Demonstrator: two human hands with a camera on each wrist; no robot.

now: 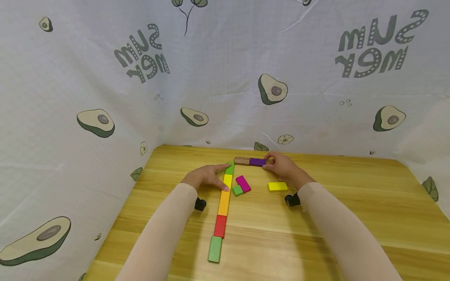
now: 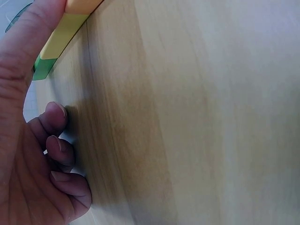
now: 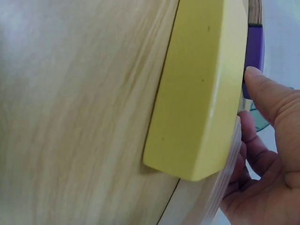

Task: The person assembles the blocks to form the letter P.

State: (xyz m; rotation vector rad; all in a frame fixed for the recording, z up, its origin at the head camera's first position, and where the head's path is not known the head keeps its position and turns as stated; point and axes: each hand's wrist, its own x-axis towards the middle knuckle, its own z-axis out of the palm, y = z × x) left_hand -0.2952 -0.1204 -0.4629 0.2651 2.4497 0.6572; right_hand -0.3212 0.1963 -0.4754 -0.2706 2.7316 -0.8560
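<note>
My right hand (image 1: 284, 166) pinches the right end of a purple block (image 1: 257, 162) between thumb and forefinger. A brown wood-grain block (image 1: 242, 160) lies end to end with it on the left. Along a row running toward me are a green block (image 1: 229, 169), a yellow block (image 1: 228, 179), an orange block (image 1: 224, 203), a red block (image 1: 220, 225) and a pale green block (image 1: 215, 249). My left hand (image 1: 205, 175) rests at the row's far part, forefinger on the green block, thumb near the yellow-orange joint. Its other fingers (image 2: 70, 185) curl loosely.
Inside the corner lie a magenta block (image 1: 243, 183) and a small green block (image 1: 237, 190), touching. A loose yellow block (image 1: 277, 187) lies below the right hand, large in the right wrist view. A printed white cloth (image 1: 228, 78) hangs behind the wooden table (image 1: 263, 242).
</note>
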